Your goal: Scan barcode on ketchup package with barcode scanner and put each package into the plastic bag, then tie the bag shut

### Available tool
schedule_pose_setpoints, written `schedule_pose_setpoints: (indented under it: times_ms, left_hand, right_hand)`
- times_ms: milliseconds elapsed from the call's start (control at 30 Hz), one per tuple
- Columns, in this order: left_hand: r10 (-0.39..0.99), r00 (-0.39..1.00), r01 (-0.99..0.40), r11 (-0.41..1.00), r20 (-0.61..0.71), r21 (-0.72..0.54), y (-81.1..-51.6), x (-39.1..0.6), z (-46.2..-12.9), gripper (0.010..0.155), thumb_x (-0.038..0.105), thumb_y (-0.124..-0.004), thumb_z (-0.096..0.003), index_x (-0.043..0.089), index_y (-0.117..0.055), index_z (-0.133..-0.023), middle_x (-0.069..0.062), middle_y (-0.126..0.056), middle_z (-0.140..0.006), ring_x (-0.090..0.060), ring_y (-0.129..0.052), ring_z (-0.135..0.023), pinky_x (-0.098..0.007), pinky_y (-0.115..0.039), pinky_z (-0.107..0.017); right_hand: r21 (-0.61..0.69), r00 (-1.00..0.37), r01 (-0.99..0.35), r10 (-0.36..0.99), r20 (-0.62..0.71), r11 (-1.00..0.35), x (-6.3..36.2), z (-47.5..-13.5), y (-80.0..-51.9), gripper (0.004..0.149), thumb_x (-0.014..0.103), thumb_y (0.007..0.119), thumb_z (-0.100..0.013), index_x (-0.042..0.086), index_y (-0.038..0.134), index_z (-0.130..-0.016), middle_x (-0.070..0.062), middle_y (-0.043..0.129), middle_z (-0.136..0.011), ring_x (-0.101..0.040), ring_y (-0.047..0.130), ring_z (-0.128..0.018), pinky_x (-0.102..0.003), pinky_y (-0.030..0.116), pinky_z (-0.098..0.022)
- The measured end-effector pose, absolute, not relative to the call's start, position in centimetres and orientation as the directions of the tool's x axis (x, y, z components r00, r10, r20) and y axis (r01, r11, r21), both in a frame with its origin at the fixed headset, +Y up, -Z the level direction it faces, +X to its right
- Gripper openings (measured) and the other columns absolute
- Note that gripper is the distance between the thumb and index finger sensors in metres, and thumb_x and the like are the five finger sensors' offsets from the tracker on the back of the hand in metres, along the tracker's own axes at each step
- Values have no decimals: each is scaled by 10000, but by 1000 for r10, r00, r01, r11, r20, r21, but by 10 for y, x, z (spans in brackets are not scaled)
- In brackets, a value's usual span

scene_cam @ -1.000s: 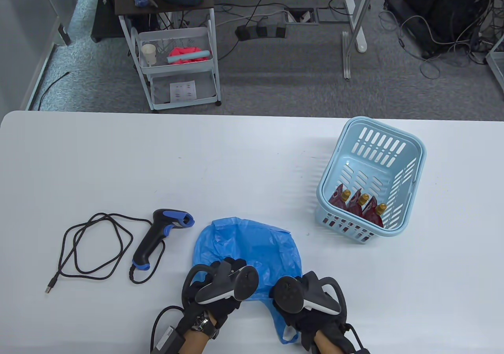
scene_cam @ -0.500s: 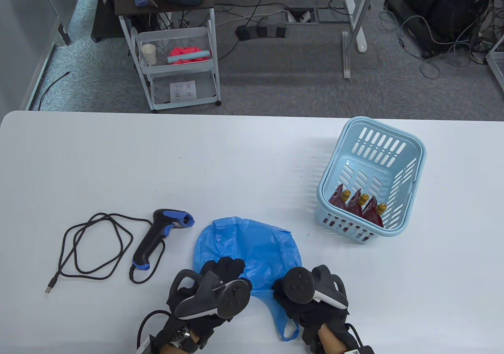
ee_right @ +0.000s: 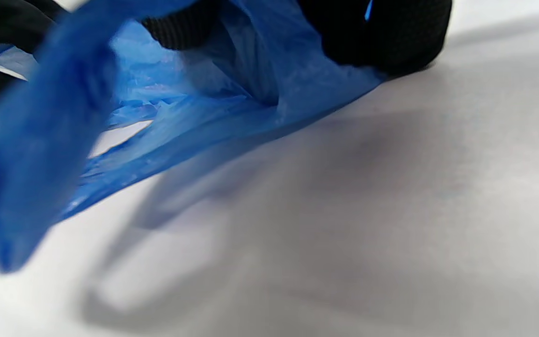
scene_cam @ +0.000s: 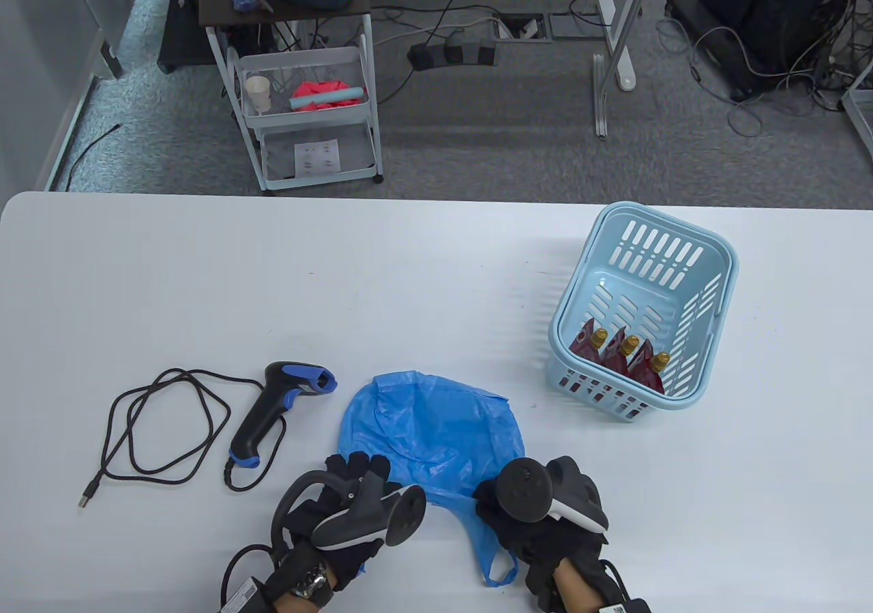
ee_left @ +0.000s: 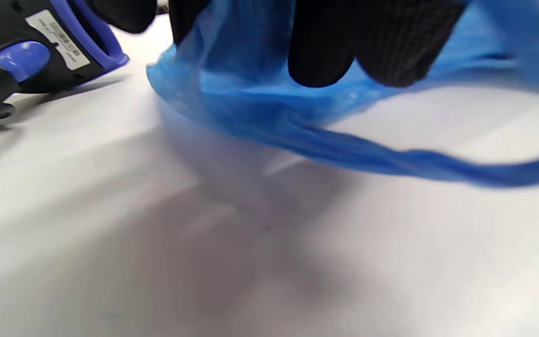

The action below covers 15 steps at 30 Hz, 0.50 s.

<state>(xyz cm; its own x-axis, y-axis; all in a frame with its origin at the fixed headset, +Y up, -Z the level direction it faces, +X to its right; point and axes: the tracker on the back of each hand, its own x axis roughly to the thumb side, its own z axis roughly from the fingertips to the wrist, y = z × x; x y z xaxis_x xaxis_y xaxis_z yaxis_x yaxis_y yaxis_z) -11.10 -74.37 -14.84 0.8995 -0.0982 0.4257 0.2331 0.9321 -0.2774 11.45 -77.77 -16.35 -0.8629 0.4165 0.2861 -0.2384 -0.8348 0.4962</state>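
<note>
A blue plastic bag (scene_cam: 436, 422) lies flat near the table's front edge. My left hand (scene_cam: 358, 471) pinches the bag's near left rim; in the left wrist view its fingertips (ee_left: 325, 56) press into the blue film (ee_left: 251, 103). My right hand (scene_cam: 501, 504) grips the bag's near right rim, and the film (ee_right: 180, 112) bunches under its fingers (ee_right: 382, 37). One bag handle (scene_cam: 494, 565) loops out between the hands. The black and blue barcode scanner (scene_cam: 269, 408) lies left of the bag, untouched. Three red ketchup packages (scene_cam: 617, 357) stand in the light blue basket (scene_cam: 723, 299).
The scanner's black cable (scene_cam: 157, 429) coils on the table at the left. The basket stands at the right, about a hand's width beyond the bag. A wheeled cart (scene_cam: 307, 115) stands on the floor behind the table.
My left hand has drawn back to the left and towards the front edge, pulling the bag's rim. The right hand turned slightly. The bag's far edge has spread a little.
</note>
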Motion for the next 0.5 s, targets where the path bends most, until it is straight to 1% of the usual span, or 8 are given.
schedule_pose_setpoints:
  times_ms: [67, 300, 367, 433, 500]
  left_hand:
    - [-36, 910, 156, 953, 413, -260, -744, -118, -150, 545, 486, -820, -437, 308, -822, -952, 1, -742, -1072, -352, -801, -978, -582, -659, -726]
    - [40, 930, 60, 964, 366, -259, -744, -134, -155, 511, 418, -846, -442, 319, -821, -943, 23, -722, -1078, -342, -799, -985, -578, -662, -727]
    - [82, 930, 11, 968, 358, -251, -742, -137, -156, 510, 405, -846, -446, 310, -817, -946, 25, -722, -1073, -340, -798, -985, -578, -662, -728]
    - [105, 930, -21, 972, 352, -233, -740, -139, -156, 502, 406, -846, -443, 297, -827, -933, 33, -741, -1050, -339, -815, -969, -569, -677, -722]
    - [133, 929, -59, 975, 345, -216, -738, -142, -157, 491, 408, -842, -443, 289, -838, -919, 33, -761, -1022, -341, -831, -953, -565, -686, -717]
  right_hand:
    - [498, -858, -262, 436, 273, -827, 116, -164, -777, 390, 340, 640, -562, 181, 719, -909, -95, 756, -919, -366, 730, -801, -575, 613, -660]
    - [436, -872, -270, 410, 268, -858, 126, -166, -768, 391, 326, 672, -557, 173, 720, -914, -107, 772, -920, -392, 755, -794, -580, 632, -645]
    - [419, -871, -277, 410, 269, -864, 128, -166, -764, 396, 327, 688, -554, 176, 719, -919, -111, 773, -924, -396, 756, -795, -582, 632, -644]
    - [416, -867, -276, 411, 281, -867, 130, -164, -760, 471, 362, 714, -545, 168, 679, -974, -134, 750, -959, -412, 741, -817, -588, 623, -650]
    - [379, -852, -301, 425, 306, -875, 131, -161, -750, 560, 383, 740, -534, 165, 616, -1034, -157, 711, -1003, -436, 712, -859, -603, 606, -660]
